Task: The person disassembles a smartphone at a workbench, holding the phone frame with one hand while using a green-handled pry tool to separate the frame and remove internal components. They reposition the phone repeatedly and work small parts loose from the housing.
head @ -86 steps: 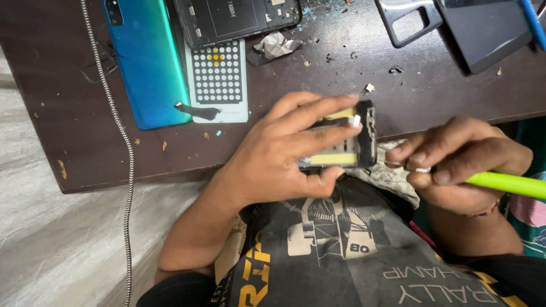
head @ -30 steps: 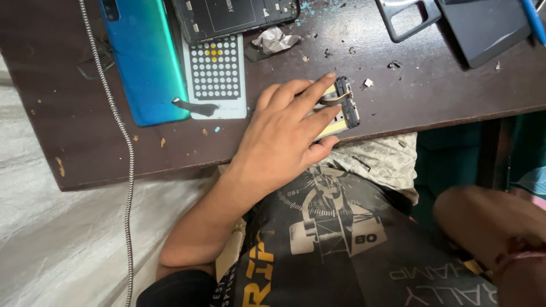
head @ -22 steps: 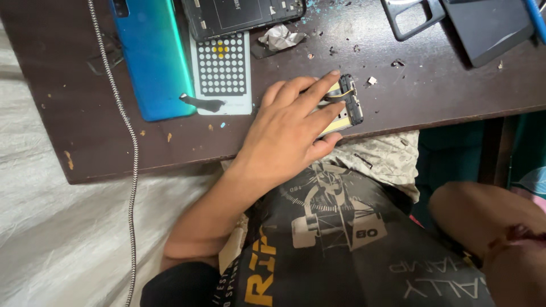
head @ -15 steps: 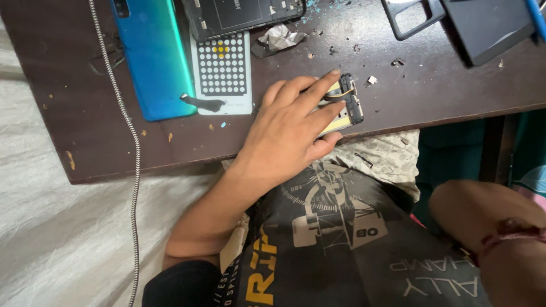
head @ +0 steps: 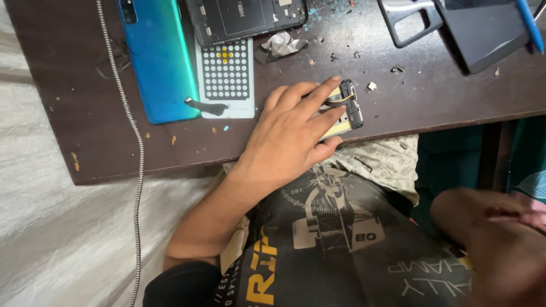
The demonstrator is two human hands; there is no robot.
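My left hand (head: 290, 133) lies over a small black phone part with yellow strips (head: 350, 105) at the near edge of the dark wooden table (head: 85, 113). The fingers stretch across the part and the thumb curls under it at the table edge. My right hand (head: 515, 227) is low at the right, off the table and below its edge. It is blurred, so I cannot make out the fingers or anything in them.
A blue phone back cover (head: 156, 57) lies at the far left beside a white perforated card (head: 227, 74) and an opened phone chassis (head: 244, 17). Crumpled paper (head: 284, 44), a black case frame (head: 409, 20), a dark slab (head: 483, 28) with a blue pen (head: 529, 23), and a braided cable (head: 128, 113) are around.
Earlier my right hand held a green tool next to the part over my lap. Now it has dropped away to the lower right, and my left hand has the part on the table.
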